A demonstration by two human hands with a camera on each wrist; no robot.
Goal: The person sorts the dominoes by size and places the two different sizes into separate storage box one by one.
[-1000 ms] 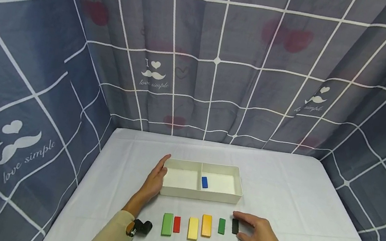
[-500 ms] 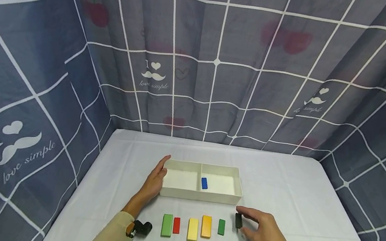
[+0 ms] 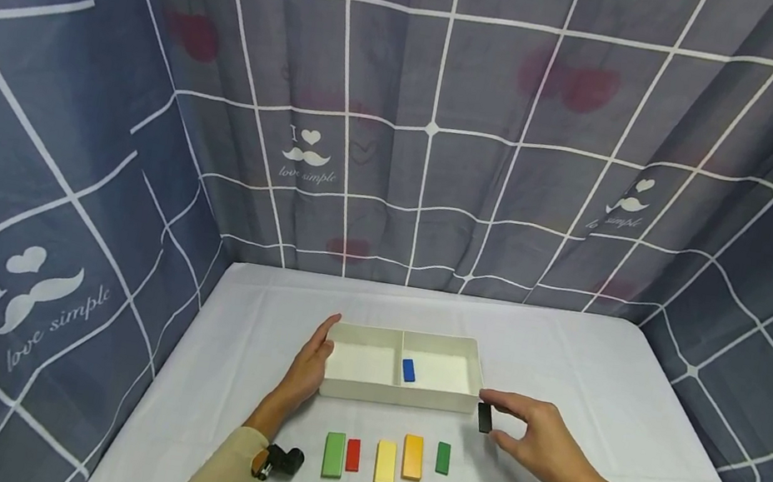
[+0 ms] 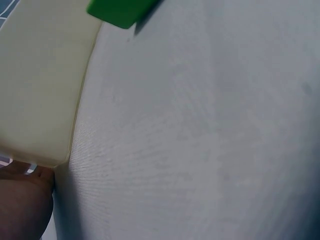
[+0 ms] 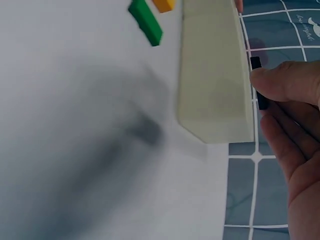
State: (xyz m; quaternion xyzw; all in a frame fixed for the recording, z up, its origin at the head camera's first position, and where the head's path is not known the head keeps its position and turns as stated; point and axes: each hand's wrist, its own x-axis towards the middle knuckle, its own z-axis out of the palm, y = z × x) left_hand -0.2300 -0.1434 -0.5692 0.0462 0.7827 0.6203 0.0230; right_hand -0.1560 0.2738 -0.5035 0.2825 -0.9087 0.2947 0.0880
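Note:
My left hand (image 3: 308, 363) rests against the left end of a cream two-compartment box (image 3: 400, 396), its fingers lying along the outer wall. In the right compartment lies a small blue block (image 3: 409, 370), near the divider. My right hand (image 3: 544, 443) pinches a small black block (image 3: 485, 418) between thumb and fingers, just off the box's front right corner. The right wrist view shows the thumb pressed on the black block (image 5: 261, 100), with the block held above the table. Part of my left hand (image 4: 25, 205) appears at the box's end in the left wrist view.
On the white tablecloth (image 3: 565, 362), in front of the box, lie a light green block (image 3: 333, 455), a red block (image 3: 353, 455), a yellow block (image 3: 385, 464), an orange block (image 3: 413, 458) and a dark green block (image 3: 443, 458). Grey-blue checked curtains (image 3: 386, 148) surround the table.
My right hand has taken hold of the black block, lifted it off the table and carried it forward towards the box's front right corner. The left hand stays at the box.

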